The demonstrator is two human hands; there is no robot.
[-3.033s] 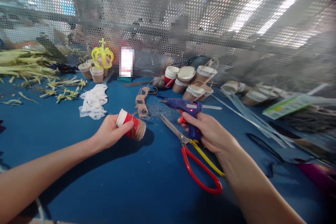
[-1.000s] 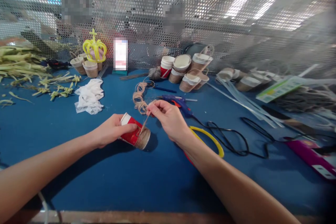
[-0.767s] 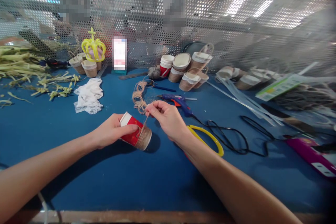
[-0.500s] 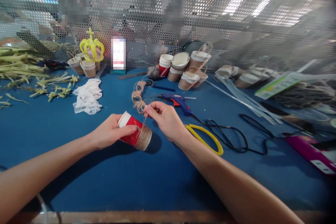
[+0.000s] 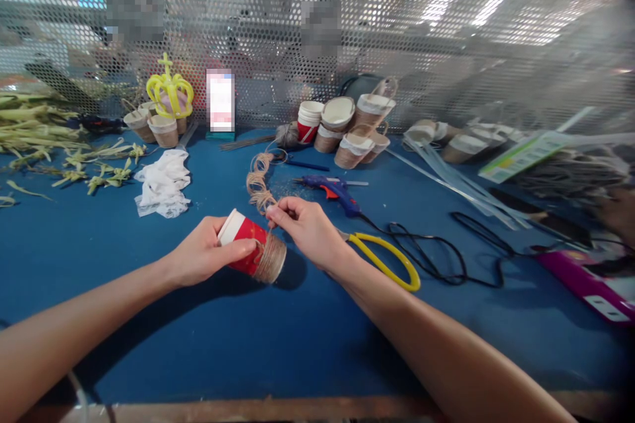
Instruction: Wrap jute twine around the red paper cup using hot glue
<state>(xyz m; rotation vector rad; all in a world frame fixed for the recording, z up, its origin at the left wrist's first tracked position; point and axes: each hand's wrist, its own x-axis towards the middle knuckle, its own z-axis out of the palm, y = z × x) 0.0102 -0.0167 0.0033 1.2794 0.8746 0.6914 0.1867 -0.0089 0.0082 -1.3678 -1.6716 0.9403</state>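
Observation:
My left hand (image 5: 201,254) grips a red paper cup (image 5: 244,242) lying on its side above the blue table (image 5: 248,344). The cup's bottom end is wound with brown twine (image 5: 272,259). My right hand (image 5: 306,229) pinches the twine strand just above the cup, fingers closed on it. The strand runs back to a loose coil of twine (image 5: 258,180) on the table. A blue glue gun (image 5: 330,186) lies just beyond my right hand, and yellow-handled scissors (image 5: 389,263) lie to its right.
Twine-wrapped and white paper cups (image 5: 350,132) cluster at the back by a perforated metal screen (image 5: 446,33). A white cloth (image 5: 161,185), green leaf strips (image 5: 64,158) and a yellow crown ornament (image 5: 169,94) lie left. A black cable (image 5: 446,264), glue sticks (image 5: 446,185) and a purple box (image 5: 590,284) lie right.
Three seconds ago my right hand held the glue gun; it now lies on the table and that hand pinches the twine. In the last second the cup and hands shifted slightly left.

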